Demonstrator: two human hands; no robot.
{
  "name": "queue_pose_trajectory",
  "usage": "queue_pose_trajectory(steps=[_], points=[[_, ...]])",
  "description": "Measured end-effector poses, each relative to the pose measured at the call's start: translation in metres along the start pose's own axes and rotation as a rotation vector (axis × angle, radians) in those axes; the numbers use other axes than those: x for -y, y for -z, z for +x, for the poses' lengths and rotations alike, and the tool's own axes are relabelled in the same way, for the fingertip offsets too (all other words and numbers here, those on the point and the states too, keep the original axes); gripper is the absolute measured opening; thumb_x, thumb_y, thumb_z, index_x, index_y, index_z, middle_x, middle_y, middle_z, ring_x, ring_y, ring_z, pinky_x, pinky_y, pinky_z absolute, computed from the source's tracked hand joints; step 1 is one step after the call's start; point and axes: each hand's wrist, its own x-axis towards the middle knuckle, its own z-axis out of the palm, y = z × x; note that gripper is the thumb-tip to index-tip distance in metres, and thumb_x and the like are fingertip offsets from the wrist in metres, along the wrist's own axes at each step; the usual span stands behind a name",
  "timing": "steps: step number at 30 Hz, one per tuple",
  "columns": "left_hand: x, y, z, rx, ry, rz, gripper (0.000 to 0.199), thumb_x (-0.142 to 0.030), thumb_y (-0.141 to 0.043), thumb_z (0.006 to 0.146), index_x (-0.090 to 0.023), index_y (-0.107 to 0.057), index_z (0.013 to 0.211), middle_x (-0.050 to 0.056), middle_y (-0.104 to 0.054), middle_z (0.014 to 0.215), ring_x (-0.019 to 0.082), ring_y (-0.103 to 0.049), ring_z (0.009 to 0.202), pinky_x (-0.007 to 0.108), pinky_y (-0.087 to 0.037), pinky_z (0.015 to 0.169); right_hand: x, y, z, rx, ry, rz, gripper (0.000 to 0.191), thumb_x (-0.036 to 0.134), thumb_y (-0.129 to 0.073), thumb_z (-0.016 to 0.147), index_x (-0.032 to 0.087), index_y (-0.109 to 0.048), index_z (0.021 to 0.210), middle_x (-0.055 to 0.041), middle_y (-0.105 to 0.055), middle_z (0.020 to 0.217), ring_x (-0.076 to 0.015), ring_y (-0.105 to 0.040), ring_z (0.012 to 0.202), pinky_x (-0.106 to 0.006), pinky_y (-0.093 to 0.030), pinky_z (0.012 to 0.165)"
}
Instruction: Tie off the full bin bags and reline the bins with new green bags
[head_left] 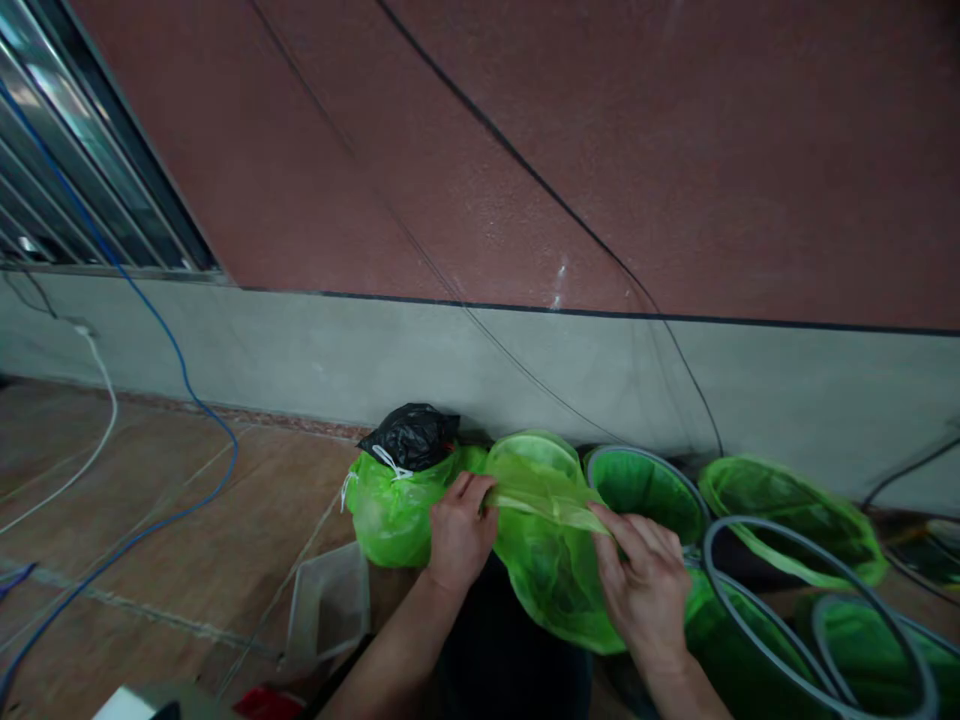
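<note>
Clear plastic tub (328, 607) sat on tiled floor (187, 500), just left of the hands. Black plastic bag (409, 437) topped stuffed lime-green sack (397, 510), white cord (391, 462) at its neck. Left hand (463, 532) pinched fold of translucent green hoop bag (551, 590), fingers closed on it. Right hand (642, 590) gripped fold's far end, fingers curled over. Grey-rimmed green hoop bags (795, 600) lay by wall (450, 370), right side.

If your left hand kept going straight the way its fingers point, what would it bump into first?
The left hand would meet the green net first, since its fingers are on it. Past that, the grey wall looks next, though depth is hard to judge.
</note>
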Motion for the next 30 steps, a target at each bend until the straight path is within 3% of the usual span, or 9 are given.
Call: queue_pose_trajectory(steps=[3, 7, 12, 16, 18, 20, 23, 27, 30], points=[[0.004, 0.002, 0.003, -0.024, 0.022, 0.045, 0.038, 0.001, -0.053, 0.071, -0.021, -0.068, 0.099, 0.003, -0.069, 0.092, 0.016, -0.065, 0.085, 0.027, -0.051, 0.079, -0.003, 0.0, 0.0, -0.059, -0.088, 0.052, 0.022, 0.026, -0.055, 0.093, 0.018, -0.072, 0.105, -0.0041, -0.072, 0.082, -0.0169, -0.064, 0.074, -0.032, -0.046, 0.077], [0.011, 0.008, 0.007, -0.06, 0.052, 0.088, 0.038, 0.0, -0.052, 0.071, -0.021, -0.069, 0.099, 0.003, -0.07, 0.09, 0.017, -0.065, 0.085, 0.029, -0.051, 0.079, -0.01, 0.0, -0.001, -0.146, -0.353, 0.149, 0.028, 0.035, -0.056, 0.091, 0.017, -0.074, 0.101, -0.0084, -0.076, 0.094, -0.0205, -0.069, 0.081, -0.032, -0.05, 0.077], [0.017, 0.016, 0.01, -0.112, 0.088, 0.12, 0.039, 0.0, -0.051, 0.07, -0.019, -0.068, 0.099, 0.003, -0.068, 0.085, 0.018, -0.063, 0.08, 0.029, -0.05, 0.075, -0.018, 0.004, -0.002, -0.151, -0.652, 0.146, 0.037, 0.044, -0.058, 0.086, 0.016, -0.075, 0.104, -0.0079, -0.077, 0.085, -0.0201, -0.066, 0.063, -0.031, -0.049, 0.063], [0.018, 0.022, 0.014, -0.186, 0.094, 0.095, 0.026, -0.004, -0.052, 0.072, -0.019, -0.065, 0.089, 0.004, -0.064, 0.085, 0.019, -0.061, 0.083, 0.031, -0.049, 0.078, -0.033, 0.012, 0.002, -0.255, -0.72, 0.138, 0.04, 0.045, -0.056, 0.085, 0.013, -0.075, 0.101, -0.0122, -0.076, 0.092, -0.0259, -0.069, 0.081, -0.034, -0.05, 0.072], [0.019, 0.024, 0.016, -0.201, 0.086, 0.046, 0.022, -0.004, -0.051, 0.07, -0.02, -0.06, 0.083, 0.003, -0.062, 0.084, 0.019, -0.06, 0.085, 0.03, -0.048, 0.079, -0.042, 0.016, 0.003, -0.154, -0.739, 0.057, 0.038, 0.043, -0.054, 0.086, 0.015, -0.075, 0.101, -0.0112, -0.075, 0.087, -0.0248, -0.067, 0.073, -0.034, -0.049, 0.067], [0.02, 0.025, 0.017, -0.195, 0.087, -0.007, 0.023, -0.003, -0.049, 0.067, -0.02, -0.056, 0.081, 0.002, -0.059, 0.082, 0.018, -0.059, 0.084, 0.029, -0.048, 0.078, -0.048, 0.017, 0.0, 0.033, -0.704, -0.071, 0.037, 0.039, -0.051, 0.086, 0.017, -0.073, 0.106, -0.0098, -0.074, 0.085, -0.0236, -0.065, 0.066, -0.034, -0.047, 0.061], [0.02, 0.024, 0.016, -0.168, 0.116, -0.056, 0.028, -0.002, -0.047, 0.062, -0.02, -0.053, 0.083, 0.0, -0.058, 0.081, 0.016, -0.059, 0.079, 0.027, -0.047, 0.072, -0.048, 0.01, -0.009, 0.254, -0.514, -0.227, 0.043, 0.031, -0.055, 0.081, 0.017, -0.065, 0.12, -0.013, -0.07, 0.102, -0.027, -0.065, 0.081, -0.037, -0.049, 0.068], [0.018, 0.02, 0.014, -0.115, 0.131, -0.069, 0.027, -0.003, -0.047, 0.063, -0.02, -0.053, 0.083, -0.001, -0.059, 0.079, 0.015, -0.058, 0.075, 0.025, -0.045, 0.068, -0.026, -0.007, -0.021, 0.372, -0.283, -0.291, 0.06, 0.021, -0.064, 0.072, 0.016, -0.054, 0.131, -0.0164, -0.062, 0.119, -0.0317, -0.061, 0.102, -0.042, -0.049, 0.08], [0.014, 0.016, 0.011, -0.075, 0.132, -0.067, 0.023, -0.005, -0.048, 0.066, -0.021, -0.053, 0.082, -0.001, -0.059, 0.077, 0.015, -0.058, 0.074, 0.025, -0.045, 0.067, 0.001, -0.018, -0.024, 0.426, -0.179, -0.186, 0.05, 0.02, -0.063, 0.075, 0.017, -0.057, 0.125, -0.0146, -0.063, 0.117, -0.0302, -0.059, 0.104, -0.041, -0.048, 0.083]])
